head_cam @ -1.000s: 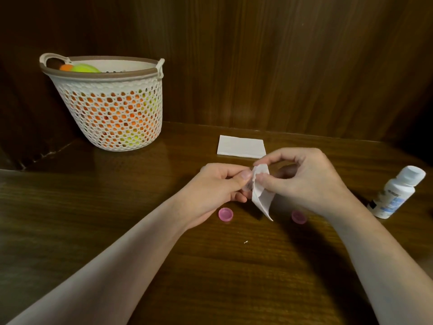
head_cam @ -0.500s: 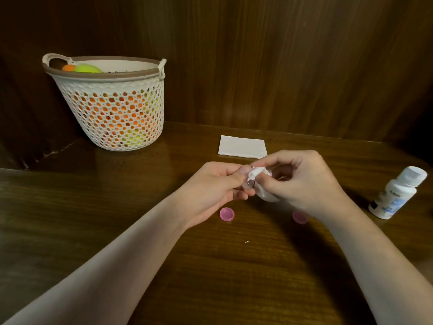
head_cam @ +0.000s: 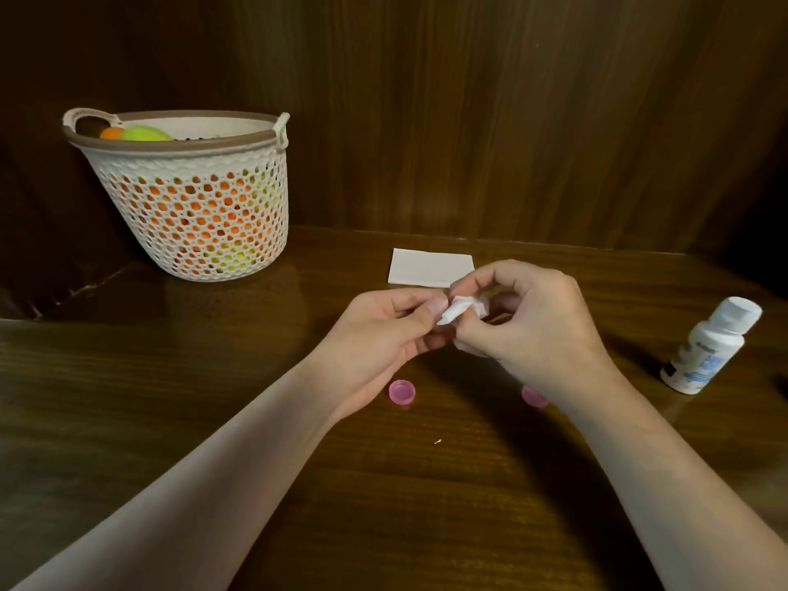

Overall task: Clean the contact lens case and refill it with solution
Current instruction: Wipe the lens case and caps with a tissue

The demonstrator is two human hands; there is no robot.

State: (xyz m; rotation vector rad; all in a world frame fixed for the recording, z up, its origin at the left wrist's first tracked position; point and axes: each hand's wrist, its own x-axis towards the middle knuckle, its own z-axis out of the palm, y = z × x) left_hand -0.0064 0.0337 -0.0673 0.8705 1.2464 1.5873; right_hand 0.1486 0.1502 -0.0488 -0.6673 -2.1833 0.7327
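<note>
Since a second ago the hanging tissue [head_cam: 458,311] has been bunched up in the right hand [head_cam: 537,326], fingers pinched shut on it, against what the left hand [head_cam: 379,334] pinches, probably the lens case, hidden between them. Thin paper may shed lint inside. Two smooth pink caps [head_cam: 401,392] lie loose on the glossy tabletop [head_cam: 170,398] and could roll; the white plastic solution bottle [head_cam: 710,347] stands far right.

hands 2 [head_cam: 383,334] [head_cam: 541,326] | pink caps 2 [head_cam: 401,392] [head_cam: 533,396] | tissues 2 [head_cam: 460,311] [head_cam: 430,268] | bottle 1 [head_cam: 708,347] | basket 1 [head_cam: 192,215]
</note>
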